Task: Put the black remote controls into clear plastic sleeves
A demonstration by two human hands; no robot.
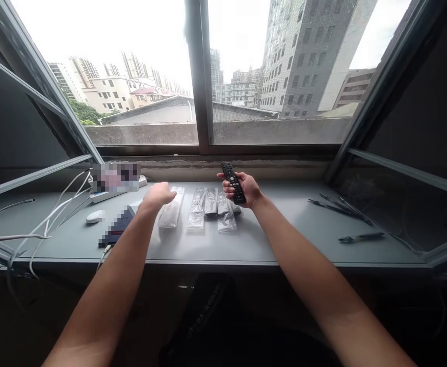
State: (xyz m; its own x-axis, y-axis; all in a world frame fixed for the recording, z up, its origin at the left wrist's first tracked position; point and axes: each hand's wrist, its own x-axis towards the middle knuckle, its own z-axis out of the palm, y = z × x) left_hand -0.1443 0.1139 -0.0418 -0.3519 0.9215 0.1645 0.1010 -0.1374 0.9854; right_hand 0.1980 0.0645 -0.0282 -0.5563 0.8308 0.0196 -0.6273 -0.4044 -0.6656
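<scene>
A black remote control [233, 182] stands tilted in my right hand [249, 189], its buttons facing me and my fingers wrapped round it. My left hand [157, 195] is at the upper left of a stack of clear plastic bags [171, 210]. Its thumb reaches over the top of the stack; the other fingers are hidden, so I cannot tell whether it grips a bag. Between my hands several dark remote-like items lie side by side in clear plastic sleeves, such as the wrapped item [196, 209] and another sleeve [227, 220] partly below my right hand.
Left of my left arm are a dark blue box [116, 228], a white mouse-like object [93, 217], a white power strip [106, 194] and loose white cables [49, 219]. Several pens [338, 208] and a single pen [361, 238] lie right on the grey desk [208, 250], before a window.
</scene>
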